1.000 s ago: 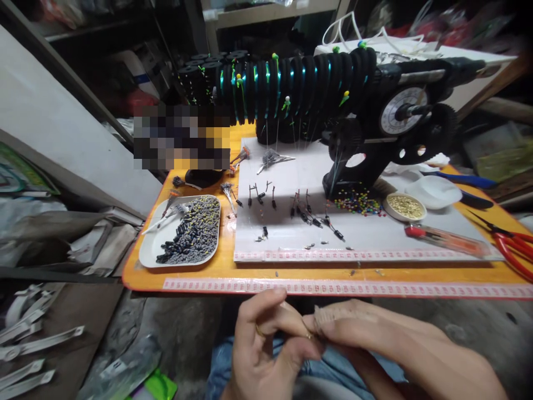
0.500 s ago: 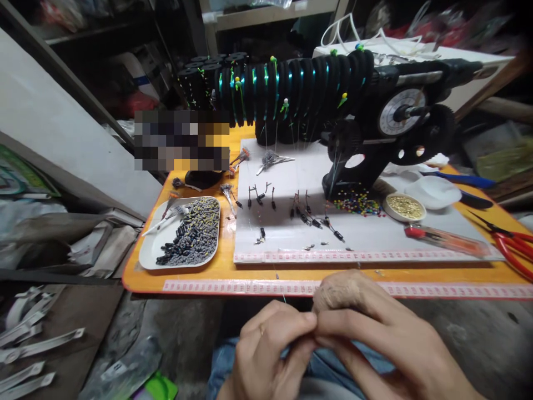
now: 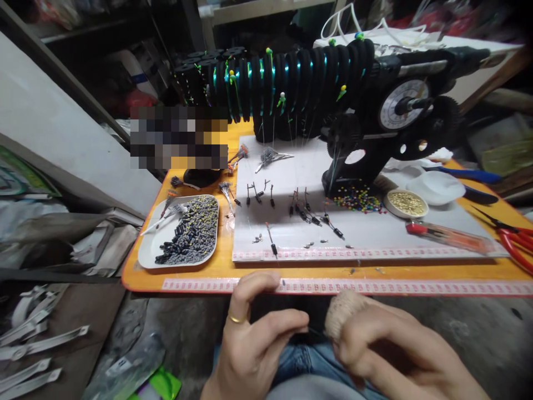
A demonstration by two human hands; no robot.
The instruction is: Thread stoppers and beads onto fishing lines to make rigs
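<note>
My left hand (image 3: 260,333), with a ring on one finger, pinches a thin line (image 3: 315,331) between thumb and index finger. Its ringed finger is lifted apart, bent toward the table edge. My right hand (image 3: 375,339) is closed on the same line a short way to the right; its fingertips are partly hidden. Tan wrapping (image 3: 347,311) covers one of its fingers. Near the lifted left finger is a small grey piece (image 3: 283,282), over the tape measure strip. Above it a black cylinder with a thin stem (image 3: 273,248) lies over the white board's front edge.
A black machine with a ribbed drum (image 3: 291,83) stands behind the white board (image 3: 375,239). The white tray (image 3: 144,253) at left holds small grey and black pieces. Coloured beads (image 3: 360,200), a dish of gold pieces (image 3: 406,204), a cutter knife (image 3: 449,236) and red-handled pliers (image 3: 514,244) lie right.
My hands have moved apart from touching, with line now visible between them. The ringed left finger has lifted. The black cylinder has shifted right and toward me.
</note>
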